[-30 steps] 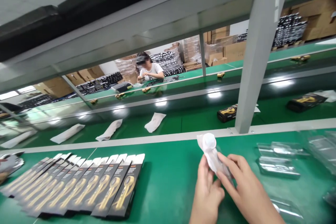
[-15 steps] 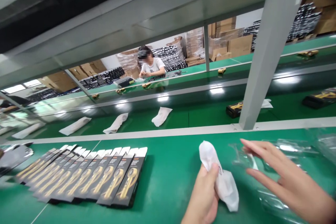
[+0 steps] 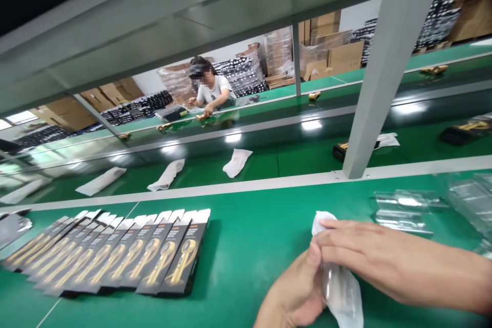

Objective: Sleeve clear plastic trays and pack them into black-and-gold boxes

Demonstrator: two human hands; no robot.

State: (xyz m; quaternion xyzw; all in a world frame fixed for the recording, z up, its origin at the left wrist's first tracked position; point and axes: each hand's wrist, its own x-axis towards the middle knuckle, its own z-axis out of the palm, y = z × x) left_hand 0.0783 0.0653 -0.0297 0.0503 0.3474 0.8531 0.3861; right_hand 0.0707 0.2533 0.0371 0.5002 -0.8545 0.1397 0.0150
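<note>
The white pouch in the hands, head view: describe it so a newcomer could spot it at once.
On the near green worktable, right of the fanned row of black-and-gold boxes, the left hand and right hand meet. Between them is the white soft pouch. Unlike the white pouches lying flat on the conveyor, it is held.

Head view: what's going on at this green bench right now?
A person's left hand and right hand together hold a white soft pouch over the green bench top. A fanned row of black cartons printed with gold tools lies to the left, clear plastic trays to the right. White pouches lie on the belt beyond, where another person works.
</note>
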